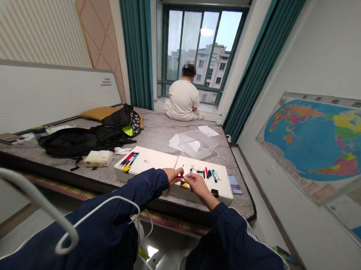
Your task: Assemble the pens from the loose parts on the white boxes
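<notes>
Over the front edge of the right white box, my left hand pinches a small red pen part. My right hand meets it from the other side, thumb and fingertips closed at the part's right end; the fingers cover much of it. Just beyond the hands, loose pen pieces lie on that box, among them a red barrel, black pieces and a blue barrel. Several pens in red, black and blue lie side by side on the left white box.
Behind the boxes is a clear plastic bin with white papers beside it. A black backpack and a tissue pack lie left. One person sits by the window, facing away. A white cable crosses near my left sleeve.
</notes>
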`<state>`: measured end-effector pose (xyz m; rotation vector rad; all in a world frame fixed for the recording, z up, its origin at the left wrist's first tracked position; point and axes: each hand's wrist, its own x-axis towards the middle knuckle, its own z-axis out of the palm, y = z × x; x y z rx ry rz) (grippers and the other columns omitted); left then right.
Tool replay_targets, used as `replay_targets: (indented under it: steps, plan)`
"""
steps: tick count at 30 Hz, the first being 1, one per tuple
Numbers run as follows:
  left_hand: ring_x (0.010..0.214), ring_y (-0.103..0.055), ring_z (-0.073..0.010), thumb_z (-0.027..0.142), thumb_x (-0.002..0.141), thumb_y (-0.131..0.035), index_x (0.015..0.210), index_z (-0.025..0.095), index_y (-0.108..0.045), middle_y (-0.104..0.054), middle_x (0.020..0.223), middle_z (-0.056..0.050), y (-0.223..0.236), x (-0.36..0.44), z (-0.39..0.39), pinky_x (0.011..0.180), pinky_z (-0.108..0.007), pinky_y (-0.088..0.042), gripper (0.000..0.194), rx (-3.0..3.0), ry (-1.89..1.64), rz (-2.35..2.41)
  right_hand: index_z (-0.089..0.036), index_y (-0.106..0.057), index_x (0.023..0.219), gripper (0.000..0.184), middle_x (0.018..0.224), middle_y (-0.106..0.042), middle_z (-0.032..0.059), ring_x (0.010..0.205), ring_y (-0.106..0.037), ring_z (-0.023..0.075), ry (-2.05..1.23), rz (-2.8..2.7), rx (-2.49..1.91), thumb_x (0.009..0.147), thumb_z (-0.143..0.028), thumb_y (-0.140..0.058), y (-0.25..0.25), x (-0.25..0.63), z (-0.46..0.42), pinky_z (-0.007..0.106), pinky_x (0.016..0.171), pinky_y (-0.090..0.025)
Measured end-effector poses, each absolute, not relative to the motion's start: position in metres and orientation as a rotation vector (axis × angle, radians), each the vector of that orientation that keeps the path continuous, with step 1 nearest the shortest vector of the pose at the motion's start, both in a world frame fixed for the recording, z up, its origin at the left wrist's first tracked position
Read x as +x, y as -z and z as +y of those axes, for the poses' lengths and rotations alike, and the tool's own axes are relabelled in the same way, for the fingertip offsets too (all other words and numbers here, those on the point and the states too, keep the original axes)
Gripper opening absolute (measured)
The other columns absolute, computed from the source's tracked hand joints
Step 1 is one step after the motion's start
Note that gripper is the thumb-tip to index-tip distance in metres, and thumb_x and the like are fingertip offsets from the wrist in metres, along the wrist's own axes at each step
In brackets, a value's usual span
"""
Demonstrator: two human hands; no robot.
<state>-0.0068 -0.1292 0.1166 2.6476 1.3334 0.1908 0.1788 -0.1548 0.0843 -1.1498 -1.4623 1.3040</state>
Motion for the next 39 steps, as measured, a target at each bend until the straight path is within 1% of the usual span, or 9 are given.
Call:
replay_targets:
  steps: [6,10,14,17,20,26,30,33,39]
  plan:
    - [0.077,-0.064,-0.0245,0.047,0.09,-0.031,0.102,0.026,-0.058,-0.068,0.084,-0.007,-0.118,-0.005,-0.127,0.064,-0.029,-0.042,0.036,2.688,-0.068,1.392,-0.013,-0.064,0.083,0.036,0.045,-0.041,-0.0079,0.036,-0.029,0.0045,-1.29,-1.489,-1.173,0.07,-0.046,-0.066,-0.08,0.18,-0.154,0.018,0.036,-0.023]
    - [0.075,-0.064,-0.0224,0.043,0.091,-0.027,0.093,0.025,-0.061,-0.067,0.079,-0.006,-0.121,-0.006,-0.131,0.064,-0.029,-0.042,0.039,2.711,-0.094,1.371,-0.013,-0.063,0.086,0.036,0.047,-0.044,-0.007,0.037,-0.031,0.005,-1.29,-1.509,-1.154,0.071,-0.046,-0.066,-0.08,0.179,-0.154,0.018,0.037,-0.024]
    - [0.063,-0.061,-0.0186,0.047,0.084,-0.043,0.104,0.023,-0.054,-0.063,0.066,-0.001,-0.122,-0.009,-0.134,0.057,-0.025,-0.039,0.032,2.699,-0.252,1.305,-0.014,-0.063,0.087,0.035,0.046,-0.043,-0.0075,0.037,-0.031,0.0052,-1.294,-1.511,-1.14,0.072,-0.045,-0.065,-0.082,0.178,-0.155,0.018,0.037,-0.024]
    - [0.061,-0.059,-0.0172,0.045,0.079,-0.052,0.106,0.023,-0.049,-0.063,0.066,0.001,-0.119,-0.011,-0.133,0.055,-0.023,-0.036,0.035,2.717,-0.301,1.255,-0.014,-0.063,0.087,0.035,0.046,-0.042,-0.0077,0.037,-0.03,0.005,-1.297,-1.512,-1.143,0.072,-0.046,-0.064,-0.082,0.178,-0.155,0.018,0.037,-0.023]
    - [0.064,-0.06,-0.0184,0.045,0.084,-0.046,0.103,0.024,-0.052,-0.065,0.072,-0.001,-0.115,-0.012,-0.129,0.054,-0.024,-0.035,0.029,2.759,-0.27,1.281,-0.014,-0.062,0.087,0.036,0.048,-0.043,-0.007,0.038,-0.03,0.0046,-1.296,-1.519,-1.157,0.072,-0.046,-0.064,-0.081,0.179,-0.155,0.018,0.037,-0.023]
    - [0.07,-0.06,-0.0189,0.048,0.089,-0.037,0.093,0.022,-0.062,-0.065,0.076,-0.006,-0.115,-0.011,-0.126,0.057,-0.024,-0.036,0.037,2.85,-0.234,1.212,-0.014,-0.063,0.084,0.034,0.048,-0.042,-0.007,0.038,-0.03,0.0049,-1.281,-1.513,-1.15,0.072,-0.046,-0.064,-0.082,0.179,-0.156,0.018,0.037,-0.024]
    - [0.069,-0.059,-0.0181,0.044,0.091,-0.031,0.086,0.021,-0.065,-0.066,0.073,-0.005,-0.109,-0.011,-0.123,0.06,-0.025,-0.037,0.042,2.768,-0.253,1.175,-0.014,-0.063,0.085,0.032,0.046,-0.04,-0.008,0.037,-0.03,0.0048,-1.283,-1.509,-1.138,0.071,-0.043,-0.066,-0.082,0.181,-0.155,0.018,0.037,-0.023]
    - [0.065,-0.059,-0.0168,0.043,0.092,-0.028,0.088,0.023,-0.066,-0.064,0.068,-0.003,-0.105,-0.013,-0.122,0.06,-0.025,-0.037,0.043,2.698,-0.267,1.204,-0.015,-0.061,0.088,0.032,0.046,-0.038,-0.0091,0.037,-0.028,0.0045,-1.269,-1.49,-1.134,0.071,-0.042,-0.067,-0.079,0.184,-0.153,0.017,0.037,-0.023]
    - [0.052,-0.051,-0.0119,0.045,0.089,-0.037,0.101,0.024,-0.059,-0.059,0.061,0.002,-0.106,-0.015,-0.122,0.053,-0.021,-0.033,0.033,2.654,-0.399,1.171,-0.015,-0.061,0.088,0.033,0.048,-0.039,-0.0087,0.037,-0.028,0.0046,-1.276,-1.485,-1.132,0.071,-0.042,-0.066,-0.078,0.187,-0.154,0.017,0.036,-0.023]
